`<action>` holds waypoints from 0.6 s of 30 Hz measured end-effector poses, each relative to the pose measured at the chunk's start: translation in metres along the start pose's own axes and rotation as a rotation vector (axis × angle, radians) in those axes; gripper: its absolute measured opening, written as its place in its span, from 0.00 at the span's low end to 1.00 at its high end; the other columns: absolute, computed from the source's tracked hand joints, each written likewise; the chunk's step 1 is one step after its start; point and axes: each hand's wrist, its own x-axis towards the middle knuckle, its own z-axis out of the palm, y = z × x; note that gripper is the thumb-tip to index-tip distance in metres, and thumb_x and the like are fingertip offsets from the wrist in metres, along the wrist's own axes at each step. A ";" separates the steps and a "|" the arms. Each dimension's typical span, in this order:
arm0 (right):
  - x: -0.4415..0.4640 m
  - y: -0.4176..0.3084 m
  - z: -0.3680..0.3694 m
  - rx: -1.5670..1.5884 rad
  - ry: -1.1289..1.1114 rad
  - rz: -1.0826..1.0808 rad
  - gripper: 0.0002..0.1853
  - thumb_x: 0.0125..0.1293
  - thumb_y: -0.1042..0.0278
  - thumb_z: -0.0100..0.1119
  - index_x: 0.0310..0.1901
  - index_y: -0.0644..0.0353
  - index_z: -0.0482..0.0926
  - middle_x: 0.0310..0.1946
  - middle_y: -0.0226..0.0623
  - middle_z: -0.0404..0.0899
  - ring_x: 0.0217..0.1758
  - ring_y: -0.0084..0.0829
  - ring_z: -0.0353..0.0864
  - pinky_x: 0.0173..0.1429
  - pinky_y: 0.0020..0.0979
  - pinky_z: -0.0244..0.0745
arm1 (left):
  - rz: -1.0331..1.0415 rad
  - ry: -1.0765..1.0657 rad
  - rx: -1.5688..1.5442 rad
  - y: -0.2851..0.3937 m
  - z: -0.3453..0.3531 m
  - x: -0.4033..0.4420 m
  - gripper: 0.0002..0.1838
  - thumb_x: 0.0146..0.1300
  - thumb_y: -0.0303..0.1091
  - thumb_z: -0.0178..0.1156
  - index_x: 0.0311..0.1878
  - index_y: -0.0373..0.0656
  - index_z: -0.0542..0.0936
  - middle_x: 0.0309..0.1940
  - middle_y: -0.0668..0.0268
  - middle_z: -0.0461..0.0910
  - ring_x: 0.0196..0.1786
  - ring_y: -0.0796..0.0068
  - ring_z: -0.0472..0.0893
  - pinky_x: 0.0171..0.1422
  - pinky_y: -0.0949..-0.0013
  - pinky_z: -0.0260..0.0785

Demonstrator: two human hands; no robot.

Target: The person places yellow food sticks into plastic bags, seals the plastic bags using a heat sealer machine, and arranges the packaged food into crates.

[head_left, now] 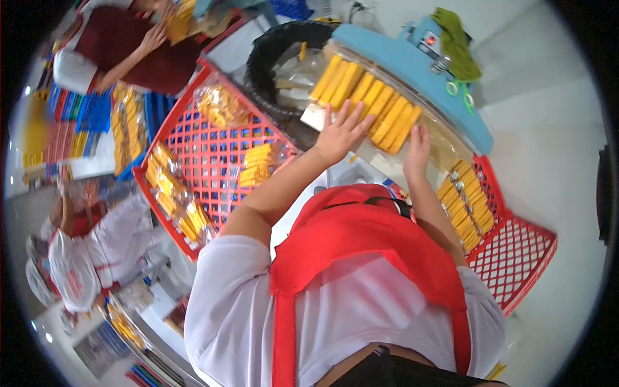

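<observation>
A row of yellow stick-shaped pieces (366, 90) lies side by side along the front of a blue machine (412, 77), with what looks like clear film around it. Across the lower left part of the row rests my left hand (342, 134), its fingers spread and touching the pieces. My right hand (417, 153) is at the row's right end, fingers stretched out beside the last yellow piece. Neither hand is closed round anything. A white edge (314, 118) shows just left of my left hand.
A red crate (213, 138) with bagged yellow pieces stands left; another red crate (516, 251) with packed rows stands right. A black-lined bin (267, 61) holds plastic scraps. Green scissors (459, 90) and a green cloth (456, 45) hang on the machine. Other people work at left.
</observation>
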 end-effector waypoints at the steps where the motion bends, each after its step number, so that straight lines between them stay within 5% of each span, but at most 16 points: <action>1: -0.002 0.002 -0.004 -0.125 0.060 0.032 0.30 0.63 0.59 0.47 0.58 0.74 0.54 0.56 0.48 0.60 0.58 0.32 0.61 0.62 0.29 0.54 | -0.050 -0.003 0.006 -0.001 0.001 -0.001 0.29 0.56 0.39 0.47 0.63 0.62 0.55 0.64 0.63 0.50 0.66 0.55 0.49 0.61 0.35 0.36; 4: -0.006 0.007 -0.010 -0.090 0.075 0.029 0.25 0.63 0.60 0.46 0.56 0.70 0.59 0.51 0.41 0.65 0.55 0.28 0.64 0.59 0.26 0.57 | -0.011 0.059 0.012 -0.003 0.006 -0.008 0.29 0.57 0.38 0.46 0.63 0.62 0.54 0.64 0.61 0.50 0.66 0.53 0.50 0.62 0.36 0.36; 11: -0.005 0.007 -0.028 -0.235 0.007 0.039 0.29 0.62 0.58 0.47 0.57 0.72 0.56 0.55 0.46 0.61 0.57 0.32 0.62 0.60 0.29 0.55 | -0.074 0.057 -0.039 -0.004 -0.009 -0.043 0.31 0.54 0.32 0.50 0.63 0.60 0.55 0.64 0.58 0.51 0.65 0.52 0.51 0.62 0.38 0.37; 14: -0.006 -0.011 -0.036 -0.266 0.008 0.049 0.27 0.62 0.60 0.47 0.56 0.72 0.58 0.51 0.44 0.66 0.53 0.31 0.66 0.58 0.28 0.58 | -0.281 0.301 -0.321 -0.015 -0.008 -0.089 0.26 0.46 0.35 0.61 0.52 0.52 0.69 0.59 0.60 0.60 0.62 0.55 0.57 0.63 0.47 0.44; 18: -0.008 -0.045 -0.047 -0.393 0.027 0.098 0.18 0.61 0.65 0.49 0.48 0.71 0.67 0.42 0.40 0.71 0.44 0.26 0.70 0.50 0.25 0.64 | -0.711 0.182 -0.253 -0.051 0.044 -0.179 0.14 0.49 0.36 0.59 0.41 0.46 0.75 0.48 0.66 0.72 0.58 0.58 0.62 0.61 0.51 0.46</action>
